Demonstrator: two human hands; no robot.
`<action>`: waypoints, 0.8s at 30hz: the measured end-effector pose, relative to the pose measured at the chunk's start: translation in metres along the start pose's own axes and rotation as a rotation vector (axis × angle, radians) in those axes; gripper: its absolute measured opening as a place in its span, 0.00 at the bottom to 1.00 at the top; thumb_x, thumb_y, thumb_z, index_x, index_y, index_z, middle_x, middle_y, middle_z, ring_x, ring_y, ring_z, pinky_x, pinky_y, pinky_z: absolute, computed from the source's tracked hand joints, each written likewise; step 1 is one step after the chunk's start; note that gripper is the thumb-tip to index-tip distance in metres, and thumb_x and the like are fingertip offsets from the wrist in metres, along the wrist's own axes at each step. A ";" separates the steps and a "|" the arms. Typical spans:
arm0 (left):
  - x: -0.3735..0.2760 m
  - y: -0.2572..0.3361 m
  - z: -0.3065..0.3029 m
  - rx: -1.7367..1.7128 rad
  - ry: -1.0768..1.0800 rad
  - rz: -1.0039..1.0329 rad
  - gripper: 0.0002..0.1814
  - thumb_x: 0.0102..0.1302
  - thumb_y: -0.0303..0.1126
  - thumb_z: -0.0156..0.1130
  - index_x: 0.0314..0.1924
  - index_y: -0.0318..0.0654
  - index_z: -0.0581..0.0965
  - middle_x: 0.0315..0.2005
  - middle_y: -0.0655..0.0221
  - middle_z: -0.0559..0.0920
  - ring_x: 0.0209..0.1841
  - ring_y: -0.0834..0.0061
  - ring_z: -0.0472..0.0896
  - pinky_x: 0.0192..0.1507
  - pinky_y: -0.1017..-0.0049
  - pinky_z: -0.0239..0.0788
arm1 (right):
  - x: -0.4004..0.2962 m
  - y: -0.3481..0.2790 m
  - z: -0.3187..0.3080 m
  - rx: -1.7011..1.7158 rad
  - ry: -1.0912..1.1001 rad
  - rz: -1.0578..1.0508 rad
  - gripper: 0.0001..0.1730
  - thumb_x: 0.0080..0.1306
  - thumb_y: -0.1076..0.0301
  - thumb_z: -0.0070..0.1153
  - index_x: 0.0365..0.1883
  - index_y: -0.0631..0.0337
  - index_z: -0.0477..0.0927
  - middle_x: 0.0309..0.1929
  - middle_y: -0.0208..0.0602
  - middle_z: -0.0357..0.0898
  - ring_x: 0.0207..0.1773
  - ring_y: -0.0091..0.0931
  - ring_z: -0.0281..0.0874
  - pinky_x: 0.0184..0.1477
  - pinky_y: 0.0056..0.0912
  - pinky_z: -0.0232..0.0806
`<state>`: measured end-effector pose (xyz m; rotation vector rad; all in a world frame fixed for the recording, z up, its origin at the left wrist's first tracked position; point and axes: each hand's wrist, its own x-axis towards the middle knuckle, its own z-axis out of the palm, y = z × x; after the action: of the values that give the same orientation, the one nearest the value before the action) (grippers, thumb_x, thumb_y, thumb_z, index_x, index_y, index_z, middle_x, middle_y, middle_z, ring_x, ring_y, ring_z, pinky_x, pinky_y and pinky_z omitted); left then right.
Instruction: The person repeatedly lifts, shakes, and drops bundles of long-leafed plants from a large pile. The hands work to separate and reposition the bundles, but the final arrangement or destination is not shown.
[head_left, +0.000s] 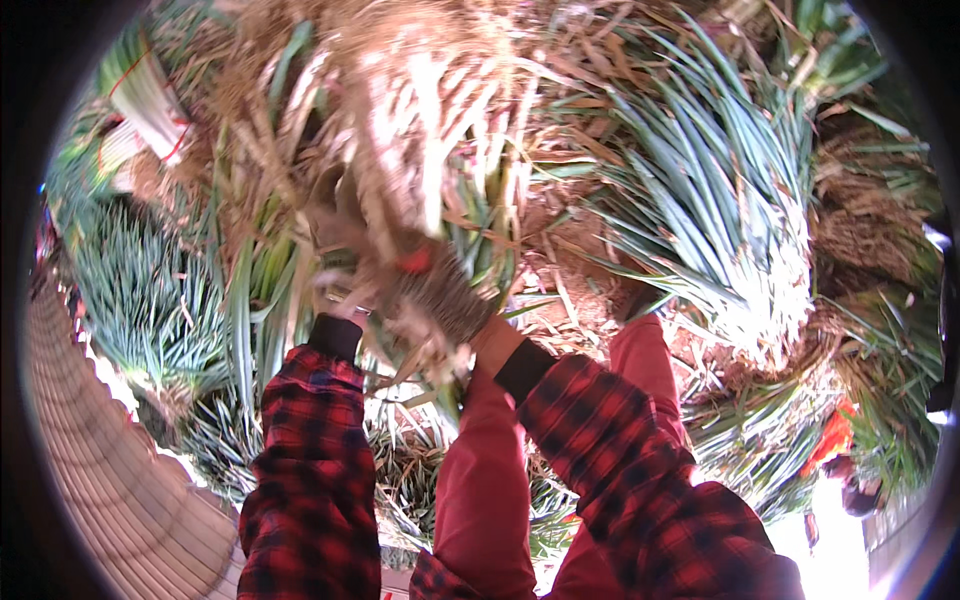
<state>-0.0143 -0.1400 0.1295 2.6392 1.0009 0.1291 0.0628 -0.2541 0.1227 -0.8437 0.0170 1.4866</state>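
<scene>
A bunch of green onions (427, 112) with tangled brown roots and pale stalks fills the top middle before me, blurred by motion. My right hand (450, 292), in a grey-brown glove, grips the lower stalks of it. A small orange-red patch shows near the fingers; what it is I cannot tell. My left hand (341, 247) is against the left side of the stalks, beside the right one. Blur hides its fingers. Dry leaves hang below both hands.
Two tied onion bundles (146, 105) with red bands lie upper left. Green onion heaps stand at left (154, 292) and right (705, 195). Dry leaves litter the reddish soil (570, 277) between. A ribbed tan surface (112, 450) curves along the lower left. My red-trousered legs (484, 480) are below.
</scene>
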 end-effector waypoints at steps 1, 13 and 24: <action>0.008 0.003 0.001 0.035 -0.065 0.107 0.38 0.49 0.43 0.69 0.61 0.41 0.69 0.57 0.57 0.69 0.57 0.55 0.67 0.62 0.61 0.56 | -0.008 -0.009 0.008 0.038 -0.044 0.013 0.16 0.62 0.72 0.56 0.49 0.62 0.74 0.39 0.30 0.77 0.36 0.19 0.71 0.36 0.24 0.68; 0.055 0.093 0.023 0.045 -0.853 0.414 0.25 0.60 0.39 0.60 0.57 0.39 0.72 0.52 0.60 0.74 0.53 0.63 0.71 0.56 0.65 0.61 | -0.159 -0.172 -0.073 0.292 0.225 -0.311 0.28 0.54 0.70 0.63 0.53 0.60 0.70 0.43 0.36 0.76 0.42 0.27 0.76 0.42 0.31 0.71; 0.066 0.288 0.042 -0.332 -1.499 0.290 0.18 0.69 0.38 0.51 0.51 0.35 0.76 0.45 0.62 0.80 0.47 0.72 0.78 0.49 0.70 0.68 | -0.390 -0.256 -0.372 0.954 0.744 -0.700 0.11 0.63 0.58 0.55 0.36 0.54 0.73 0.27 0.33 0.73 0.30 0.30 0.70 0.38 0.39 0.66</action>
<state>0.2254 -0.3111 0.1806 1.7260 0.0361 -1.2641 0.4087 -0.7382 0.1709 -0.4677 0.8321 0.3341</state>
